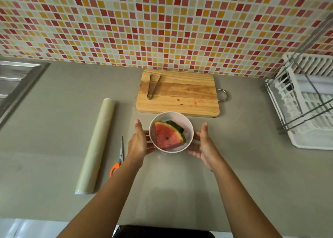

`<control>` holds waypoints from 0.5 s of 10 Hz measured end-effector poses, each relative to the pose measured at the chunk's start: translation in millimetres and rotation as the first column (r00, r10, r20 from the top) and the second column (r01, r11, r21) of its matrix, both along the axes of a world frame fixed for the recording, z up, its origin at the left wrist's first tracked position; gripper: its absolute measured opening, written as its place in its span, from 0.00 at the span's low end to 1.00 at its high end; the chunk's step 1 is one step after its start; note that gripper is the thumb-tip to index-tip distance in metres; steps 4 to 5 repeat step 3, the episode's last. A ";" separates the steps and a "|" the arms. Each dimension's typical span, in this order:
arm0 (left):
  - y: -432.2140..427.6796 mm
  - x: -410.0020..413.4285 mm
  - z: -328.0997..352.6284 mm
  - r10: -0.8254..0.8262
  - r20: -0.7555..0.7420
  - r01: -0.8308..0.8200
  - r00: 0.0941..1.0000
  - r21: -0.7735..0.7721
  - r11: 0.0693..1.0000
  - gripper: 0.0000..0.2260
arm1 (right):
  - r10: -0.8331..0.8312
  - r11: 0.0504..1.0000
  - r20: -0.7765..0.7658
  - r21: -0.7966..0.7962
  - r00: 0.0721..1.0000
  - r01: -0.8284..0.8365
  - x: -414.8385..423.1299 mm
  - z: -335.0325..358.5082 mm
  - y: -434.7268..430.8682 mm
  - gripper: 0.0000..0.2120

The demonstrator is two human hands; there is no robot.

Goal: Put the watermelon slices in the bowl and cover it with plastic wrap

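Here, left hand (138,140) and right hand (205,147) flank the white bowl (180,115).

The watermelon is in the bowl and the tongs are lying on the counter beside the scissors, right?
Not quite: the watermelon is in the bowl, but the tongs lie on the cutting board, not on the counter beside the scissors. The head view shows it.

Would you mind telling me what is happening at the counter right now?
A person has the left hand and right hand either side of a white bowl holding watermelon slices. A faint sheen suggests film already lies over it, though I cannot be sure. The plastic wrap roll and scissors lie to the left; tongs rest on the cutting board behind.
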State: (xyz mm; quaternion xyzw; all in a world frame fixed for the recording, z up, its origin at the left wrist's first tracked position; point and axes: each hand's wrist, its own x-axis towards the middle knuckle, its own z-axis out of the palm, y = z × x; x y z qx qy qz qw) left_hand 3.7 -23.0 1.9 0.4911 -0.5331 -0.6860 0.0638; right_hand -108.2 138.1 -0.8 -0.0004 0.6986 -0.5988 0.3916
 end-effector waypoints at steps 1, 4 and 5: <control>-0.4 2.5 -3.2 -0.023 0.050 0.028 0.999 -0.118 0.993 0.34 | 0.016 0.998 -0.018 0.058 1.000 -0.015 -5.3 -10.8 5.0 0.35; -16.8 -12.5 29.0 0.038 -0.100 -0.085 0.994 -0.517 0.852 0.24 | -0.181 0.978 -0.223 0.067 0.958 0.200 -26.9 -4.3 2.7 0.29; -16.8 -12.5 29.0 0.038 -0.100 -0.085 0.994 -0.517 0.852 0.24 | -0.181 0.978 -0.223 0.067 0.958 0.200 -26.9 -4.3 2.7 0.29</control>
